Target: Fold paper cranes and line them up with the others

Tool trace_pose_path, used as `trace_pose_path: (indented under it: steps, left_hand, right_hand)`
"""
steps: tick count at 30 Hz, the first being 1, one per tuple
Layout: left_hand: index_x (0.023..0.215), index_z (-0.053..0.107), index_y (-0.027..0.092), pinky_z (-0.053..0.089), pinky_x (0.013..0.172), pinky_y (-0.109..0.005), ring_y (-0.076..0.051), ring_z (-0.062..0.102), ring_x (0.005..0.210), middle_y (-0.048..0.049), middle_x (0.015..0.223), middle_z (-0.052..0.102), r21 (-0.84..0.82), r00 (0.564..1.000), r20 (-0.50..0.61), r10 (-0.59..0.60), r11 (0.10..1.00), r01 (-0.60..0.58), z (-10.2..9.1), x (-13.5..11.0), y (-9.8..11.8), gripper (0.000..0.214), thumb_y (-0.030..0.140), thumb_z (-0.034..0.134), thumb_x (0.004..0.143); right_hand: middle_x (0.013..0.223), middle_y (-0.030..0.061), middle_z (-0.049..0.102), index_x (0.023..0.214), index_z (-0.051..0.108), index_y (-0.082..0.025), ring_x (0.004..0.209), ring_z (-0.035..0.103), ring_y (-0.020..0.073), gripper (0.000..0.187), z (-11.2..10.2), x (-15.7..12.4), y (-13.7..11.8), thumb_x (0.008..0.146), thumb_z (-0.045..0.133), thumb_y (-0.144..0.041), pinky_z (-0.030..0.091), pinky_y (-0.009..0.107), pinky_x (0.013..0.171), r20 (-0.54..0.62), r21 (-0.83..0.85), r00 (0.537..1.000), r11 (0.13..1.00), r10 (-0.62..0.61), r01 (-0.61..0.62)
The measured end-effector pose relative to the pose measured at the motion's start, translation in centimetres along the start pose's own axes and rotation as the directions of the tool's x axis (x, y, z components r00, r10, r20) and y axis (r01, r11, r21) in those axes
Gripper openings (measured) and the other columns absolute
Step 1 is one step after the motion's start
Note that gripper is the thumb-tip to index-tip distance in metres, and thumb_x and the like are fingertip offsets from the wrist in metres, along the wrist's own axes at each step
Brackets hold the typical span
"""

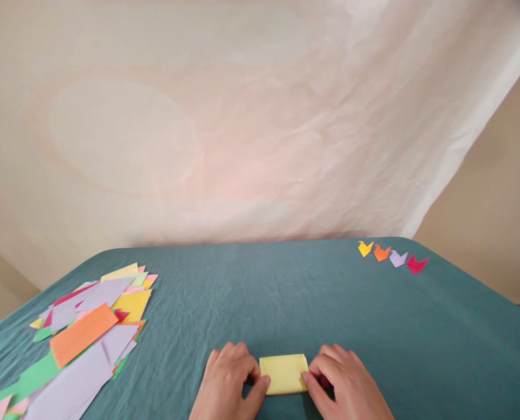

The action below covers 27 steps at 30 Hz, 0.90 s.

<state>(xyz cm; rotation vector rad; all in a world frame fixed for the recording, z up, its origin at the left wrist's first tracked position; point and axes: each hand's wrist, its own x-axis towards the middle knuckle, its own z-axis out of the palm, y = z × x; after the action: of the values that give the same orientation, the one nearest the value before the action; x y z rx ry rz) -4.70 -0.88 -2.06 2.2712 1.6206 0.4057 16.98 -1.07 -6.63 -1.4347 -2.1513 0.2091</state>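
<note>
A small folded piece of pale yellow paper (284,374) lies at the near middle of the table, its long side running left to right. My left hand (231,379) pinches its left edge, with the thumb at the lower left corner. On the other side, my right hand (344,379) grips the right edge between thumb and curled fingers. The fingertips under the paper's edges are partly hidden.
A loose pile of coloured paper, with an orange sheet (83,335) on top, covers the left side of the dark green tablecloth (251,297). At the far right stand folded paper birds in a row, including a yellow bird (365,249) and a red bird (416,265). Behind hangs a pale cloth (260,134).
</note>
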Motion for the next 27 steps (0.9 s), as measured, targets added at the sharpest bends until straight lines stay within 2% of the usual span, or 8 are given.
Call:
trace_pose_path:
  steps: [9, 17, 27]
  left_hand:
    - [0.065, 0.059, 0.019, 0.033, 0.068, -0.03, -0.017, 0.053, 0.074, -0.0013, 0.073, 0.061, 0.001, 1.0, -0.02, -0.012, 1.0, 0.012, 0.2, 0.5, -0.3, 0.019, 0.028, 0.054, 0.082]
    - [0.064, 0.06, 0.019, 0.032, 0.069, -0.031, -0.018, 0.052, 0.074, -0.0009, 0.072, 0.06, 0.006, 0.999, -0.009, -0.031, 1.0, 0.031, 0.3, 0.6, -0.5, 0.02, 0.029, 0.055, 0.081]
    - [0.063, 0.059, 0.019, 0.03, 0.069, -0.031, -0.017, 0.052, 0.073, -0.0002, 0.07, 0.06, 0.003, 0.999, 0.002, -0.035, 0.999, 0.035, 0.5, 0.8, -0.8, 0.022, 0.029, 0.053, 0.082]
  right_hand:
    - [0.062, 0.0006, 0.056, 0.06, 0.053, -0.022, 0.061, 0.055, 0.0181, 0.021, 0.2, 0.6, 0.1, 0.082, 0.054, -0.025, 0.033, 0.03, 0.056, -0.02, -0.036, 1.0, 0.999, -0.008, 0.007]
    - [0.062, -0.0003, 0.057, 0.058, 0.054, -0.021, 0.062, 0.055, 0.0184, 0.02, 0.2, 0.9, -0.2, 0.076, 0.061, -0.022, 0.033, 0.03, 0.058, 0.006, -0.044, 0.998, 0.997, 0.069, -0.069]
    - [0.06, -0.0005, 0.056, 0.056, 0.052, -0.021, 0.059, 0.052, 0.017, 0.02, 0.0, 1.1, -0.4, 0.075, 0.059, -0.02, 0.031, 0.029, 0.058, -0.008, -0.057, 0.997, 0.996, 0.073, -0.074]
